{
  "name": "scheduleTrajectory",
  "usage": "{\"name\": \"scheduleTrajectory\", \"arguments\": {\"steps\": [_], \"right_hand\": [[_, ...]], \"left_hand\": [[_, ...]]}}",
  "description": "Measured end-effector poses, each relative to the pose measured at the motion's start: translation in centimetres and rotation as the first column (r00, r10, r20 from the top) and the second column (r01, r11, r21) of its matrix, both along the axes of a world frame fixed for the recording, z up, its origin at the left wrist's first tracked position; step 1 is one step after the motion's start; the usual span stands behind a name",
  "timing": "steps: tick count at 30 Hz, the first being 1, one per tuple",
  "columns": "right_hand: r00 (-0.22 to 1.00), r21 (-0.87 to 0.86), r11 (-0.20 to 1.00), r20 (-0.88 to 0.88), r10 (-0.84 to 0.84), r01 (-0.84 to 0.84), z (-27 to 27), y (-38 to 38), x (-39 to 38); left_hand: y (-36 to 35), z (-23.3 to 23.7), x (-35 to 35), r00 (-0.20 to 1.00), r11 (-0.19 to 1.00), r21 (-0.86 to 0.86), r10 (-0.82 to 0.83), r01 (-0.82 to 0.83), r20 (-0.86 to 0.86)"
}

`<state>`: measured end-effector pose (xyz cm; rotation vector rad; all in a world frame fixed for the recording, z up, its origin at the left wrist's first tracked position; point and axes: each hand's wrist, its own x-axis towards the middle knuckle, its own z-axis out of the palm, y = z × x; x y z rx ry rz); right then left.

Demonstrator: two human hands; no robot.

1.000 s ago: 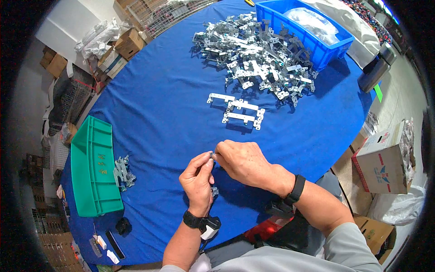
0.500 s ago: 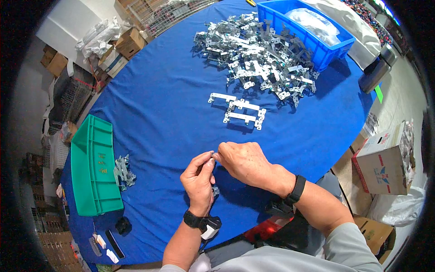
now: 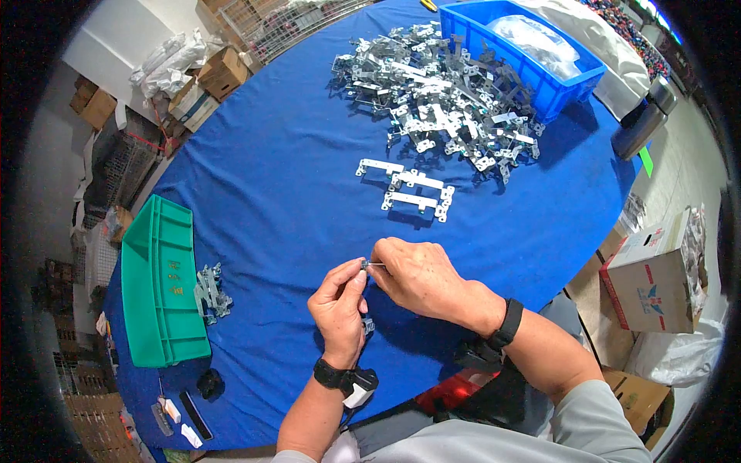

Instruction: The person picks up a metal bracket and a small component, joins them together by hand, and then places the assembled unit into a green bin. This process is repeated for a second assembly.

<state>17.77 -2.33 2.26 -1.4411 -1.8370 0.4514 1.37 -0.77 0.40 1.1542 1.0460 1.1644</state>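
Observation:
My left hand (image 3: 338,309) is closed in a pinch on a metal bracket (image 3: 369,326). One end of it shows below the palm and a small dark tip stands out at the fingertips; the rest is hidden. My right hand (image 3: 417,270), also closed, holds a thin metal rod (image 3: 376,265) that reaches across to that tip. What lies inside the right fist cannot be seen. Beyond the hands, several silvery brackets (image 3: 417,197) lie together on the blue cloth (image 3: 270,193). A large heap of similar brackets (image 3: 440,92) spreads further back.
A blue bin (image 3: 532,65) with clear plastic in it stands behind the heap, near a dark flask (image 3: 644,119). At left is a green tray (image 3: 162,285), with more brackets (image 3: 212,293) beside it. Cardboard boxes (image 3: 652,278) stand off the table at right.
My right hand has shifted slightly, and more of the thin rod shows between the two hands. My left hand keeps its pinch in nearly the same place.

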Motion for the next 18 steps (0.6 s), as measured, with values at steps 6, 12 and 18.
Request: {"name": "scheduleTrajectory", "arguments": {"steps": [6,12,18], "right_hand": [[1.0,-0.065,0.998,0.021,0.021,-0.019,0.15,-0.03,0.21],[0.999,-0.029,1.0,-0.049,-0.005,0.004,0.35,-0.14,0.1],[1.0,-0.075,0.997,0.002,0.014,-0.014,0.22,-0.01,0.18]], "left_hand": [[-0.02,0.02,0.01,1.0,1.0,0.007,-0.005,0.005,0.003],[0.0,-0.11,-0.04,1.0,1.0,0.011,0.0,0.0,0.004],[-0.03,0.0,0.05,1.0,1.0,0.006,0.004,-0.004,0.004]]}}
